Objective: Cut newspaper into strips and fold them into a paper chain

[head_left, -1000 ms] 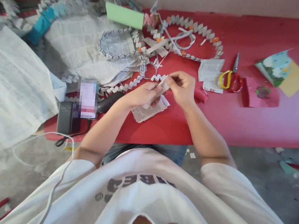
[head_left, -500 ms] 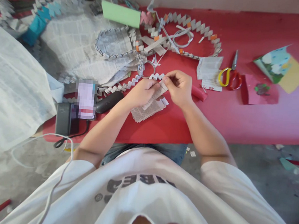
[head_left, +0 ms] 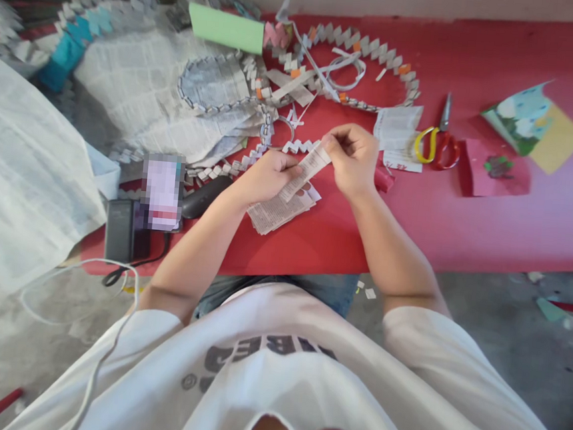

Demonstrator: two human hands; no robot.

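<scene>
A narrow printed strip of newspaper (head_left: 306, 170) slants between my two hands. My left hand (head_left: 271, 179) pinches its lower part between thumb and fingers. At the strip's upper right end, my right hand (head_left: 354, 155) grips it with thumb and bent fingers. Beneath my left hand is a small stack of cut newspaper pieces (head_left: 280, 214); whether that hand also holds the stack I cannot tell. Just behind the hands runs a zigzag chain of folded paper (head_left: 300, 146), partly hidden by them.
Scissors (head_left: 439, 145) with yellow and red handles lie to the right, beside paper pieces (head_left: 398, 128). More folded chains (head_left: 376, 47) and newspaper sheets (head_left: 143, 75) cover the back left. A phone (head_left: 162, 194), a black adapter (head_left: 127, 231) and a black case (head_left: 206, 196) sit left.
My right hand has shifted slightly up and right, away from my left hand. More of the strip now shows between them. The view has shifted a little.
</scene>
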